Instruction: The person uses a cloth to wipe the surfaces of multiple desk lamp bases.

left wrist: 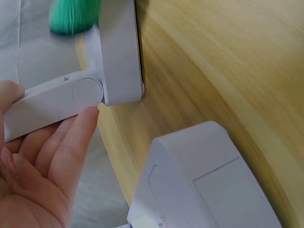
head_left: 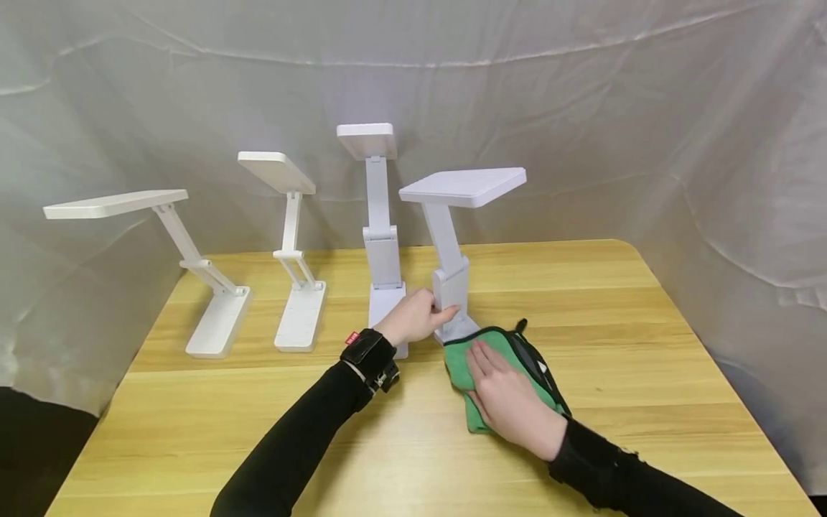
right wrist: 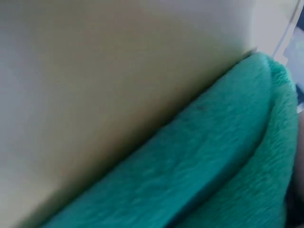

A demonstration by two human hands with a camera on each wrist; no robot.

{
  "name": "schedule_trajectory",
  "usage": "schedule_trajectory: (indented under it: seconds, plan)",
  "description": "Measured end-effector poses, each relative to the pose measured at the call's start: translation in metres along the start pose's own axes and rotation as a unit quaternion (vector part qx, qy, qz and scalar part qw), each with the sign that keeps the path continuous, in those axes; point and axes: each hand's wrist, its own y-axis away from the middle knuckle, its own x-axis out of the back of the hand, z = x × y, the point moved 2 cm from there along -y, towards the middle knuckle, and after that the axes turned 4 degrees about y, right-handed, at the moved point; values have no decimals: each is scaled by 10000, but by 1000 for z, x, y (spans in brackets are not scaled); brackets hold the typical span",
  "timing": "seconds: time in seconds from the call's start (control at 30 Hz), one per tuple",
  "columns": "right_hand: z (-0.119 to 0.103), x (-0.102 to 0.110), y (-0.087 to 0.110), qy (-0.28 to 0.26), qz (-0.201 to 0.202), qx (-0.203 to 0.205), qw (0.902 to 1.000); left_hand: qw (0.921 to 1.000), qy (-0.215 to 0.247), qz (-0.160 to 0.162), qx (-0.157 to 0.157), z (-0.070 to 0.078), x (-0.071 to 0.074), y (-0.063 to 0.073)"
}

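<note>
My left hand (head_left: 416, 316) grips the lower arm of the rightmost white desk lamp (head_left: 461, 188). In the left wrist view the thumb lies on one side of that lamp arm (left wrist: 47, 104), the fingers on the other, near the round hinge. My right hand (head_left: 507, 395) rests with straight fingers on a folded green cloth (head_left: 460, 368) with dark edging, pressing it over the front of this lamp's base (head_left: 457, 327). The cloth hides much of the base. Fuzzy cloth folds (right wrist: 190, 147) fill the lower right wrist view; the right fingers are mostly hidden there.
Just left of the held lamp stands another white desk lamp (head_left: 377, 194), its base partly behind my left hand. Two more lamps, one slimmer (head_left: 293, 222) and one at far left (head_left: 187, 240), stand on the wooden table (head_left: 646, 373). A pale curtain (head_left: 581, 108) hangs behind.
</note>
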Motion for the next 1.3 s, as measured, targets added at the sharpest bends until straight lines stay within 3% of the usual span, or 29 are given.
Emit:
schedule_trajectory:
  seconds: [0.13, 0.3, 0.5, 0.67, 0.83, 1.0, 1.13, 1.3]
  plan:
    - [8, -5, -11, -293, -68, -283, 9991, 10000, 23, -7, -32, 1, -1, -1]
    - [16, -3, -4, -236, -56, -565, 9981, 10000, -31, 56, -21, 1, -2, 0]
    - [25, 1, 4, -168, -140, -307, 9993, 9996, 24, 205, 197, 0, -3, 8]
    - [34, 3, 13, -814, -458, 22, 9956, 9996, 212, 5, 193, 1, -1, 17]
    - [42, 4, 22, -1634, -761, 346, 9830, 9968, 531, -604, -5, -2, 2, 32]
    - [39, 2, 24, -1800, -700, 559, 9796, 9914, 610, -1112, -333, -8, 4, 57]
    - [28, 1, 22, -1584, -363, 569, 9851, 9883, 663, -1150, -745, -9, 6, 74]
    - [9, 2, 11, -984, -33, 463, 9941, 9868, 699, -873, -1172, -8, 6, 84]
